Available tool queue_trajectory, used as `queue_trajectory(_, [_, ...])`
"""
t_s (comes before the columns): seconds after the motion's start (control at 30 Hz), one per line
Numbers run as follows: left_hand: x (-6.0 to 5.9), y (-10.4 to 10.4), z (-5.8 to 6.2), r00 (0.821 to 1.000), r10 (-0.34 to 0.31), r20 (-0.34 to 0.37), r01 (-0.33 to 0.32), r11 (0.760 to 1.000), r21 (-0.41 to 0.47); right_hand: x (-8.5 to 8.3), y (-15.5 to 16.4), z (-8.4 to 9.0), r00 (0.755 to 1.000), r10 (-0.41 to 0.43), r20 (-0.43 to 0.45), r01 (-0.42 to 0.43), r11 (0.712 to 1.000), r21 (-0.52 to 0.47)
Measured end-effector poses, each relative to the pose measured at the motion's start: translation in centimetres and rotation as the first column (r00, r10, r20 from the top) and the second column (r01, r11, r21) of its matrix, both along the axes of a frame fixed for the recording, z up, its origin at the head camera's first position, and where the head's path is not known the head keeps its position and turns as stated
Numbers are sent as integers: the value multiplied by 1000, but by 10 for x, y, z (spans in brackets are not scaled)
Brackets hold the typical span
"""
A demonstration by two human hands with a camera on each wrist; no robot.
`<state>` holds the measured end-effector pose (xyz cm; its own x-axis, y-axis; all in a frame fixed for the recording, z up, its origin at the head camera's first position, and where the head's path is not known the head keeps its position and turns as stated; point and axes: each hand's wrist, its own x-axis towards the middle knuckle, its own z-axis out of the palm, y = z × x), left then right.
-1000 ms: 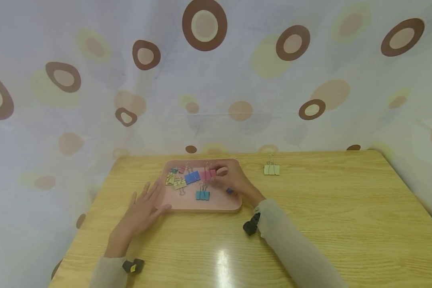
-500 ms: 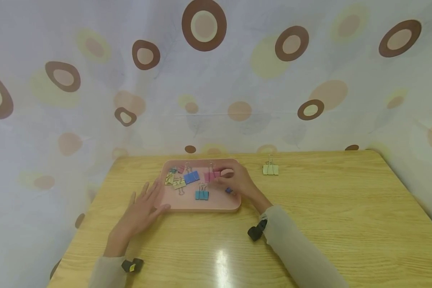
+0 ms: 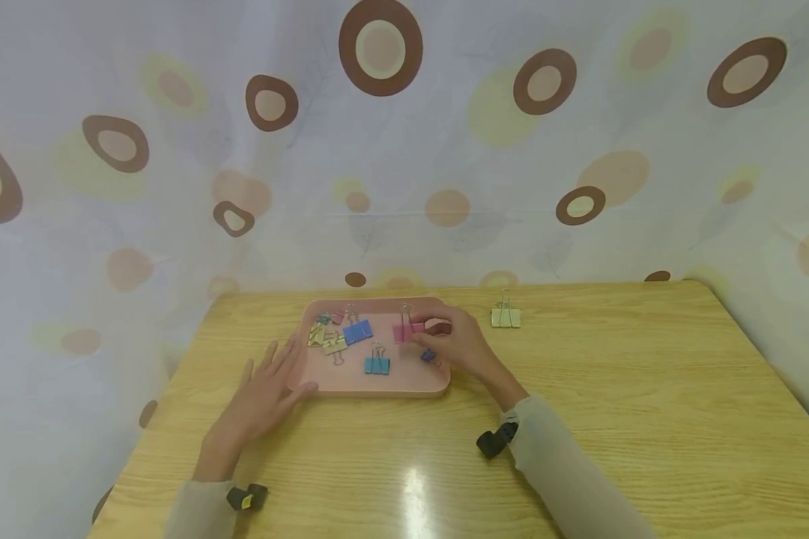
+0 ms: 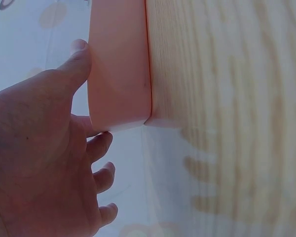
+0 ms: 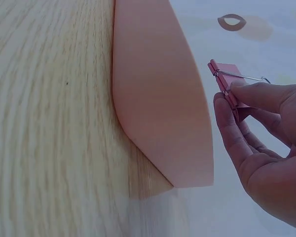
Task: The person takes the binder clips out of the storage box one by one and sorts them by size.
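A shallow pink tray lies on the table with several binder clips in it. My right hand pinches a pink binder clip between thumb and fingers over the tray's right part; in the right wrist view the pink binder clip shows above the rim level. My left hand rests against the tray's left end, fingers fairly straight, the thumb at the front corner. In the left wrist view the left hand touches the tray wall. Blue, teal and yellow binder clips lie inside.
A pale green binder clip stands on the wooden table, behind and right of the tray. A small dark blue clip lies in the tray below my right hand. A patterned cloth hangs behind the table.
My right hand has moved right with the pink binder clip, away from the blue one, uncovering more of the small dark blue clip. My left hand keeps its place at the tray.
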<state>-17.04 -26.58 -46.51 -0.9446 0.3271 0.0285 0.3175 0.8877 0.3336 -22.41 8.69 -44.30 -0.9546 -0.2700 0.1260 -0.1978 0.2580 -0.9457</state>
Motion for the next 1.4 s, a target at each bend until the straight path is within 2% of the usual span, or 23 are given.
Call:
queue_trajectory(0.37, [1,-1,-1,1000,5,1,-5,1000,7,6,18,-8,997,-25,-66,25,1000,3])
queue_trajectory(0.5, [1,-1,-1,1000,4,1,-4,1000,8,9,25,-8,994,-21,-103,23,1000,14])
queue_trajectory(0.73, [1,-1,0,1000,-3,-8,3,1000,19,13,37,-5,993,-35,-116,39,999,34])
queue_trajectory(1.13, [0,0,0,1000,-8,-14,8,1000,10,11,65,0,981,-97,-167,107,993,53])
queue_trajectory(1.27, [1,0,1,1000,-5,-8,5,1000,10,8,73,0,974,-134,-182,154,983,100])
queue_trajectory(1.4, [1,0,1,1000,-3,-6,3,1000,11,7,82,0,967,-178,-183,199,975,100])
